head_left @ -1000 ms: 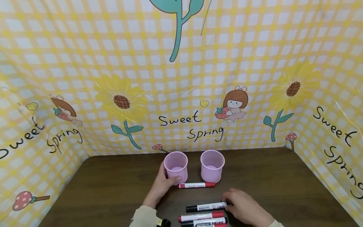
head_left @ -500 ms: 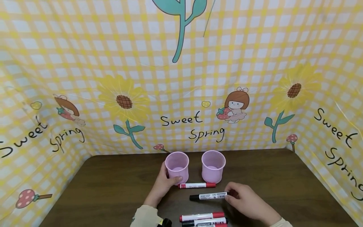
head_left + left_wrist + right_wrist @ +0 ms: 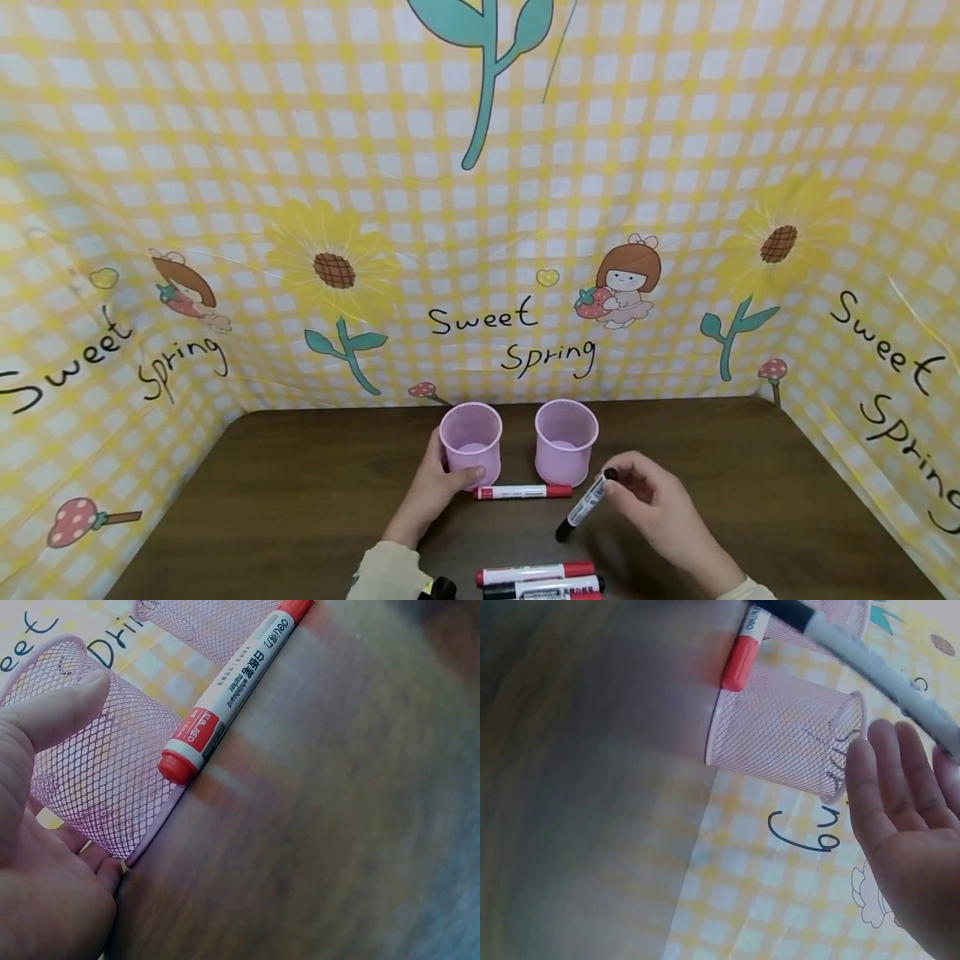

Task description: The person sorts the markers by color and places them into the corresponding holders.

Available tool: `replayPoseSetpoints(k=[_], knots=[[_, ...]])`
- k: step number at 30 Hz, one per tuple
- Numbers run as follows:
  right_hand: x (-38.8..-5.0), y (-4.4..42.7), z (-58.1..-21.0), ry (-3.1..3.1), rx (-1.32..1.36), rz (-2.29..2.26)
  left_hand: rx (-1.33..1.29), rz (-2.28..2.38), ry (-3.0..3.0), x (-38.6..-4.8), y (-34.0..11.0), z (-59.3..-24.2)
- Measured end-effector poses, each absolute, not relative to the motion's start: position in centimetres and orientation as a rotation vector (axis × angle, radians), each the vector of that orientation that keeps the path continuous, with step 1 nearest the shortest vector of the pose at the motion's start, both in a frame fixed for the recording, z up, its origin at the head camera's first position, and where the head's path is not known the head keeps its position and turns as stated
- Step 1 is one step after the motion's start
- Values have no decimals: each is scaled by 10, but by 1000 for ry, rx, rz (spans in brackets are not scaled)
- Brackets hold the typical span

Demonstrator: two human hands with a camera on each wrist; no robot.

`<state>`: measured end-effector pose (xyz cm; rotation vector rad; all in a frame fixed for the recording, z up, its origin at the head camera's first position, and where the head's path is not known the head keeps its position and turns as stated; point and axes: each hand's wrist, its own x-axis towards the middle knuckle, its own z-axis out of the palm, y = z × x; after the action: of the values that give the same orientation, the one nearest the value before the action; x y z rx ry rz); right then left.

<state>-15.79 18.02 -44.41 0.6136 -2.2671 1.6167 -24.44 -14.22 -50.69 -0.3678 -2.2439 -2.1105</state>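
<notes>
The right hand's [image 3: 663, 510] fingers pinch the black marker [image 3: 585, 510], tilted above the desk [image 3: 300, 500]; the left hand [image 3: 435, 490] grips a pink mesh cup [image 3: 482, 463]. Lifting seems in hand; moving on calls for a steady pinch.

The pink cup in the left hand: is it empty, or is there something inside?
Empty: the head view shows the bare bottom inside the pink cup that the left hand holds.
</notes>
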Motion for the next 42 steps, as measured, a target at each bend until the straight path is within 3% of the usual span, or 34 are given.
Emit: replayPoseSetpoints(k=[11, 30, 42], knots=[[-167, 167, -435, -1916, 834, 1932, -377, -2121, -2228, -242, -144, -510], [-219, 96, -364, -2035, 601, 1761, -409, -2139, -2191, -243, -140, -509], [-252, 42, -369, -2086, 578, 1760, -394, -2118, -2203, -242, -143, -506]])
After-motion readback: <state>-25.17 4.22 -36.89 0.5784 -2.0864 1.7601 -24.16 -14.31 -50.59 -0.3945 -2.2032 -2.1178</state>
